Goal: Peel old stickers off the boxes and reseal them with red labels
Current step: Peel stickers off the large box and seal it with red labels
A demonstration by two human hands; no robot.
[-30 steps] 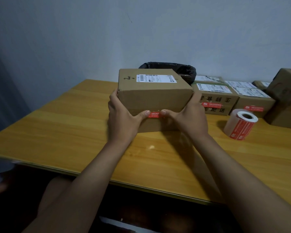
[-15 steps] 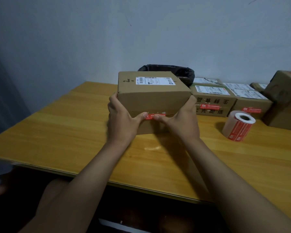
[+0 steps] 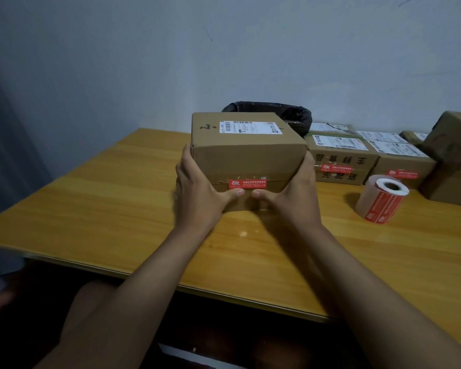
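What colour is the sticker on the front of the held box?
Red with white print, clearest in the head view.

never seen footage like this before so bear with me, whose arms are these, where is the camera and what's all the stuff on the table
No machine here: a person wears a camera on the head, looking forward and down, so the arms are their own. The left hand and right hand grip the sides of a cardboard box standing on the wooden table. A red label lies across the seam on its near face, with both thumbs just below it. To the right stand a roll of red labels and more boxes, two showing red labels. A black-lined bin sits behind.
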